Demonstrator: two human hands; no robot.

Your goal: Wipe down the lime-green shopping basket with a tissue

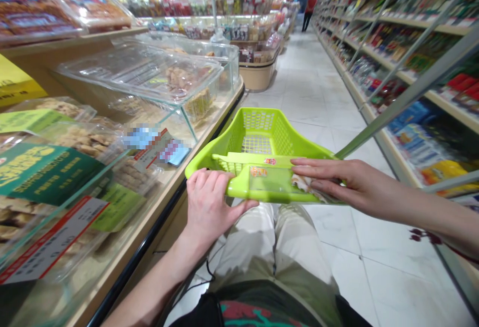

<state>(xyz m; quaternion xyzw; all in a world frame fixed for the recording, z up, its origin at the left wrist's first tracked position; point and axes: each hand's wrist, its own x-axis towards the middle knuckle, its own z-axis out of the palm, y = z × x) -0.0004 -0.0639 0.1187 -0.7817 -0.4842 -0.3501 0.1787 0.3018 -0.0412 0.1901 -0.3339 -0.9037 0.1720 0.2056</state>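
Observation:
A lime green plastic basket [262, 132] is held out in front of me over the aisle floor. My left hand [209, 202] grips its near left rim, fingers curled over the edge and thumb underneath. My right hand [337, 179] lies on the near right rim with fingers stretched flat, pressing a small clear snack packet [275, 179] against the basket's edge. The rest of the basket looks empty.
A bulk snack counter [123, 132] with clear lidded bins and price tags runs along my left. Stocked shelves [411, 67] line the right. The white tiled aisle [318, 82] stretches ahead, with a person in red [309, 11] far down it.

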